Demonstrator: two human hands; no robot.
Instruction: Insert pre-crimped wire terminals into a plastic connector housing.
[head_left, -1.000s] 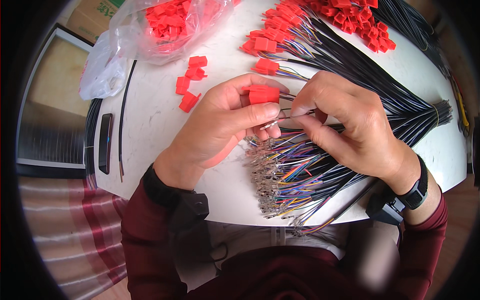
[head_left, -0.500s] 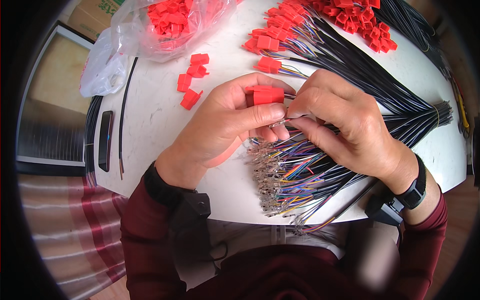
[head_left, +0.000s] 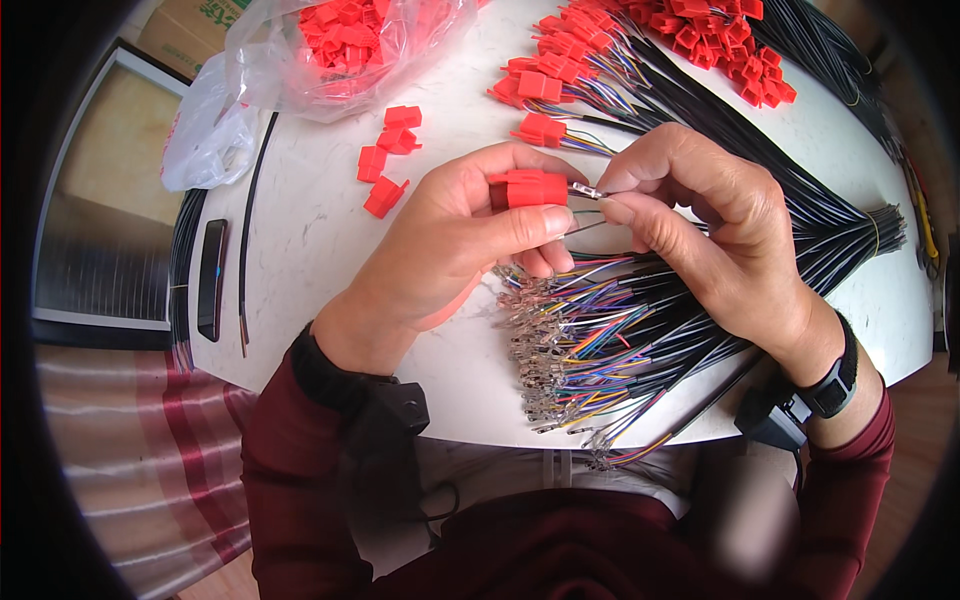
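My left hand (head_left: 470, 225) is closed round a red plastic connector housing (head_left: 537, 188), with the thumb along its lower side. Between thumb and forefinger, my right hand (head_left: 715, 220) pinches a thin wire just behind its metal crimp terminal (head_left: 585, 190). That terminal points at the right end of the housing; whether its tip is inside I cannot tell. A dark wire also runs from beside my left thumb toward my right hand. Below both hands lies a bundle of black cables whose coloured wires (head_left: 620, 335) end in bare metal terminals (head_left: 540, 365).
Several loose red housings (head_left: 384, 196) lie left of my hands, below a clear bag of red housings (head_left: 340, 45). Cables with red housings fitted (head_left: 560, 65) stretch across the back right. A black phone-like object (head_left: 212, 280) and a white plastic bag (head_left: 210, 135) are at the left.
My right hand has shifted slightly up and right. The terminal, earlier low by my left thumb, is now up at the housing's right end. My left hand still holds the housing.
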